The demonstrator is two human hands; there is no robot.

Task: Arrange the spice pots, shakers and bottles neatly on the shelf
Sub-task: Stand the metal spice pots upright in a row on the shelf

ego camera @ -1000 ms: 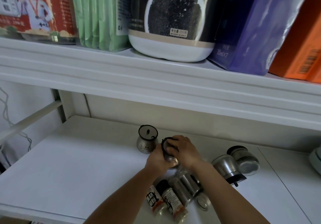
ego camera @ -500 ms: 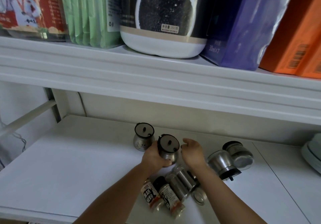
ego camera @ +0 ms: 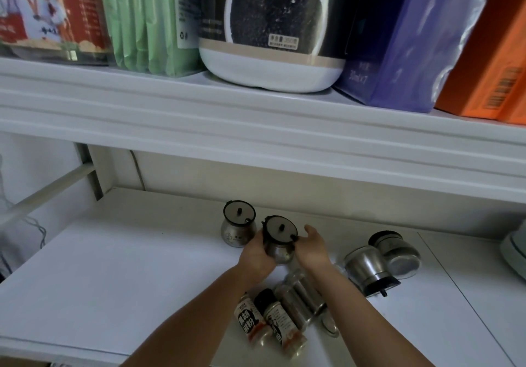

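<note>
On the white lower shelf (ego camera: 113,267) one steel spice pot (ego camera: 237,228) with a black-rimmed lid stands upright near the back. Right beside it is a second steel pot (ego camera: 279,238), upright, gripped at its left side by my left hand (ego camera: 256,255). My right hand (ego camera: 313,248) is just right of this pot with fingers relaxed, touching or nearly touching it. Two more steel pots (ego camera: 367,267) (ego camera: 397,250) lie on their sides to the right. Labelled spice bottles (ego camera: 249,322) (ego camera: 280,319) and steel shakers (ego camera: 303,299) lie flat under my forearms.
The upper shelf edge (ego camera: 256,127) overhangs the work area and carries a red packet (ego camera: 51,11), green packets (ego camera: 148,19), a black-and-white jar (ego camera: 273,30), a purple pack (ego camera: 404,39) and an orange box (ego camera: 489,53). A pale object (ego camera: 516,253) sits at the far right.
My right hand has come off the top of the second pot and moved to its right side. The pot now stands upright beside the first one, still held by my left hand.
</note>
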